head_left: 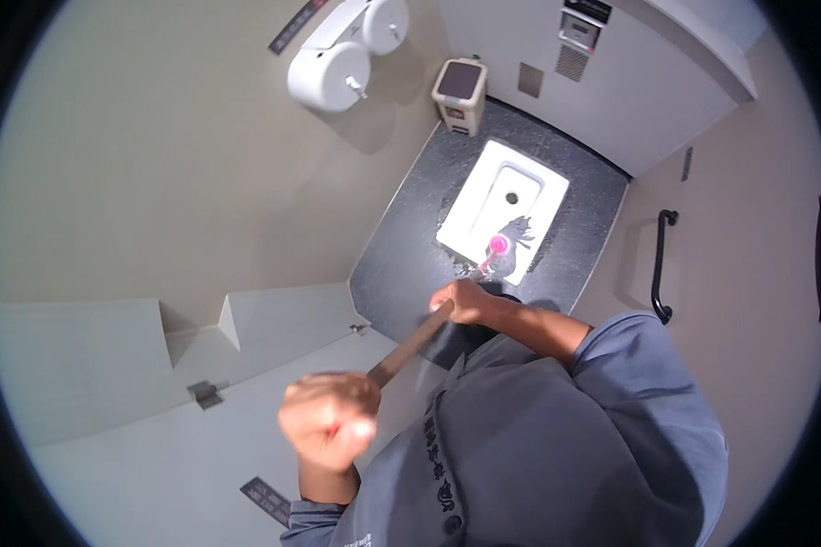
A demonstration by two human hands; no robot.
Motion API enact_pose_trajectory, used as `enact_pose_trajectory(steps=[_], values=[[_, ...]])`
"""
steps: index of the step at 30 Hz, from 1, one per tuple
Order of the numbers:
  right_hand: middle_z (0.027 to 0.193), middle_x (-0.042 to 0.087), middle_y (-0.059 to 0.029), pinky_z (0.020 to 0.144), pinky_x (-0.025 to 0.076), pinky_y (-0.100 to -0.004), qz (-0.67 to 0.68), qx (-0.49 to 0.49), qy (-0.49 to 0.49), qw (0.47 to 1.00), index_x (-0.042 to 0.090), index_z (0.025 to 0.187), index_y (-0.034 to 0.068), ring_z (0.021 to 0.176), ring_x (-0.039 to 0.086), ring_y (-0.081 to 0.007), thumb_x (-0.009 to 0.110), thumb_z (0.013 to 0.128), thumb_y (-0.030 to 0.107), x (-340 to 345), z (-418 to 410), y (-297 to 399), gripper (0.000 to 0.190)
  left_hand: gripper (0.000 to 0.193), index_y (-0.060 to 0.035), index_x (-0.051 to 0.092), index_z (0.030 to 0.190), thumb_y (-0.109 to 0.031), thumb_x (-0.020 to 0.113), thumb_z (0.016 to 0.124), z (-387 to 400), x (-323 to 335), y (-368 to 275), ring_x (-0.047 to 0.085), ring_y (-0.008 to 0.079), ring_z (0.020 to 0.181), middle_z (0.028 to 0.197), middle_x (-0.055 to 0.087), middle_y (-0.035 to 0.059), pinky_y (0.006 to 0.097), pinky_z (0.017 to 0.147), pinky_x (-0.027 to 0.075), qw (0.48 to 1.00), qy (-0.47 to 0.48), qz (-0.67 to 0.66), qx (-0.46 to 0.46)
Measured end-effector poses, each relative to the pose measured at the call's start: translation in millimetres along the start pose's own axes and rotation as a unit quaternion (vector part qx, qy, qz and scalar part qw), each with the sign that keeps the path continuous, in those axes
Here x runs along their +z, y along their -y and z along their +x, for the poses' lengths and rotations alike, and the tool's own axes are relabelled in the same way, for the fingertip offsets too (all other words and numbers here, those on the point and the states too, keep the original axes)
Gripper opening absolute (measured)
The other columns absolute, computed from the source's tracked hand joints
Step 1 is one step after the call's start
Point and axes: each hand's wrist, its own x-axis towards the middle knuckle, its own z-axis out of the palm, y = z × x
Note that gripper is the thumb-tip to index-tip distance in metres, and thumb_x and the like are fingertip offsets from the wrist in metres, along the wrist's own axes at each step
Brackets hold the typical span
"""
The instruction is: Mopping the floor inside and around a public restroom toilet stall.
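Note:
My left hand (332,417) is closed around the upper end of a long wooden handle (410,345) and looks blurred. Lower on the same handle, near the picture's middle, my right hand (466,301) grips it. The handle slants down to a pink plastic fitting (499,244) above a grey mop head of cloth strands (518,229). These strands lie over the near right part of a white squat toilet (465,222) set in the floor. The toilet's round drain hole (512,197) shows beyond the mop head.
A beige pedal bin (460,96) with a dark lid stands in the far left corner. White paper roll dispensers (332,76) hang on the left wall, and a black grab bar (660,267) is on the right wall. A hinged white panel (178,424) is at lower left.

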Motion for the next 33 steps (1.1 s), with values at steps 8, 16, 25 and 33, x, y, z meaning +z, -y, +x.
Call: enact_pose_trajectory(steps=[8,16,25,33], values=[[0.079,0.062,-0.0067,0.074,0.042,-0.0391,-0.002,-0.173,-0.015,0.985,0.061,0.077,0.014,0.083,0.057,-0.0282,0.059,0.065,0.006,23.2,38.7,51.8,0.015,0.038,0.0001,0.041,0.051,-0.018,0.059,0.080,-17.3,21.6,-44.7,0.034,0.0162,0.028,0.038,0.037,0.0027,0.0284,0.030,0.034,0.992,0.035,0.074,0.099],[0.083,0.063,-0.0093,0.079,0.043,-0.0395,-0.030,-0.100,0.081,0.991,0.063,0.079,0.012,0.088,0.056,-0.0289,0.058,0.069,0.008,65.0,50.1,-4.4,0.012,0.031,-0.0017,0.044,0.053,-0.012,0.056,0.080,-38.5,16.9,0.8,0.045,0.0161,0.038,0.044,0.044,0.0055,0.0290,0.039,0.041,0.975,-0.145,0.135,-0.098],[0.084,0.063,-0.0118,0.077,0.044,-0.0417,-0.009,-0.012,0.224,0.975,0.062,0.087,0.012,0.087,0.059,-0.0315,0.061,0.073,0.022,42.9,-29.1,-13.9,0.017,0.035,-0.0065,0.038,0.059,-0.019,0.040,0.092,-49.4,8.3,-6.8,0.026,0.0099,0.030,0.038,0.031,-0.0005,0.0277,0.033,0.030,0.983,-0.142,-0.002,-0.113],[0.082,0.063,-0.0093,0.073,0.045,-0.0410,-0.132,0.003,0.149,0.980,0.060,0.084,0.014,0.082,0.060,-0.0303,0.057,0.067,0.018,10.6,-59.6,-59.8,0.018,0.029,-0.0102,0.036,0.068,-0.023,0.036,0.094,-69.4,31.6,33.0,0.028,0.0089,0.034,0.040,0.026,-0.0042,0.0276,0.040,0.034,0.961,-0.237,-0.050,-0.136]])
